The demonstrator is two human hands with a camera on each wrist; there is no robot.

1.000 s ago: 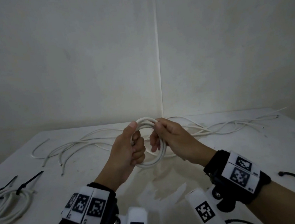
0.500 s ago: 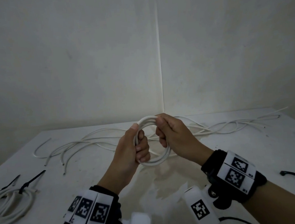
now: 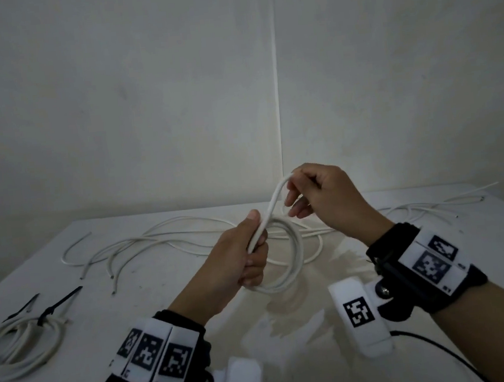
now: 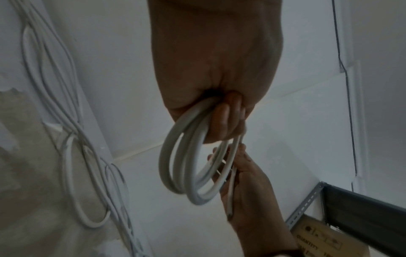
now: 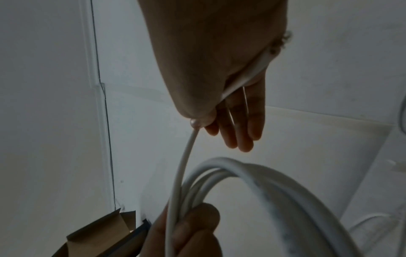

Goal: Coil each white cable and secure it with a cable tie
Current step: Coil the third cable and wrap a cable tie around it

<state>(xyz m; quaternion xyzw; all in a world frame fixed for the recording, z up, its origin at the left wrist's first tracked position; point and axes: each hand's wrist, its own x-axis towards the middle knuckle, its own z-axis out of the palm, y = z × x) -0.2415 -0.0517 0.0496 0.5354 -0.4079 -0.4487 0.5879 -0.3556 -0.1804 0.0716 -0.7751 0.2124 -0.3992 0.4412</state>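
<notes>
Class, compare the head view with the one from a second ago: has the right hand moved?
Yes. The right hand has risen off the coil, now pinching the cable end above the table's far edge, against the wall, near the wall seam.

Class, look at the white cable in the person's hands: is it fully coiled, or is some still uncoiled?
Partly coiled. The left hand grips several loops of the white cable; the right hand pinches a loose stretch, lifted above them.

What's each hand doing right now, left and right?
Left hand: closed round the coil of white cable.
Right hand: pinches the cable's free end, other fingers loose.
</notes>
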